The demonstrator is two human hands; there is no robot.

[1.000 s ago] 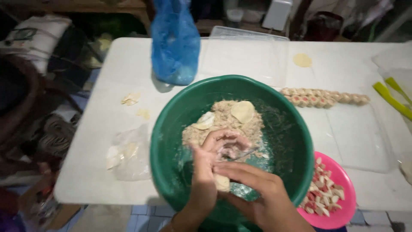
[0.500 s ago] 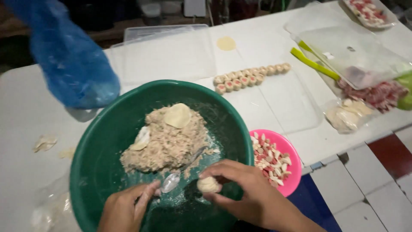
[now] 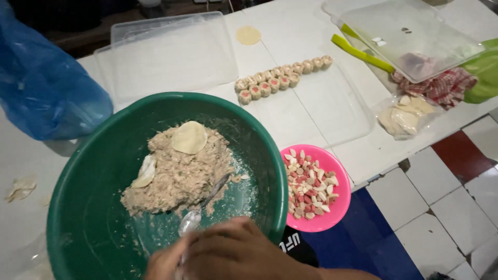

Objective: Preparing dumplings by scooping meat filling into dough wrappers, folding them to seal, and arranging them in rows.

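Since half a second ago both hands have drawn together at the near rim of the green bowl [image 3: 109,155], and the small dumpling the right hand then held is no longer in sight. The right hand [image 3: 244,254] now lies knuckles up over the left hand [image 3: 163,264], of which only a sliver shows at 6 o'clock in the view; whether either is pinching anything underneath cannot be told (the fingers are folded out of sight).

A metal spoon [image 3: 199,210] leans in the bowl, its tip just above the hands and its handle running up towards 1 o'clock into the mound of pale minced filling [image 3: 179,176]. On top of the mound rests a round dough wrapper [image 3: 189,137], and a second, crumpled wrapper [image 3: 145,172] lies against its 9 o'clock side.

At 3 o'clock from the bowl, touching its rim, stands a pink bowl [image 3: 337,210] of small red and white chopped pieces. Towards 1 o'clock, a double row of finished dumplings [image 3: 282,78] lies on a clear plastic lid [image 3: 332,111]. A lone wrapper [image 3: 248,35] lies at 12 o'clock on the white table [image 3: 306,31]. A blue plastic bag [image 3: 44,88] stands at 10 o'clock, beside another clear lid [image 3: 171,57]. At 2 o'clock are a clear box [image 3: 410,36], green tongs [image 3: 363,54] and a checked cloth [image 3: 446,85].
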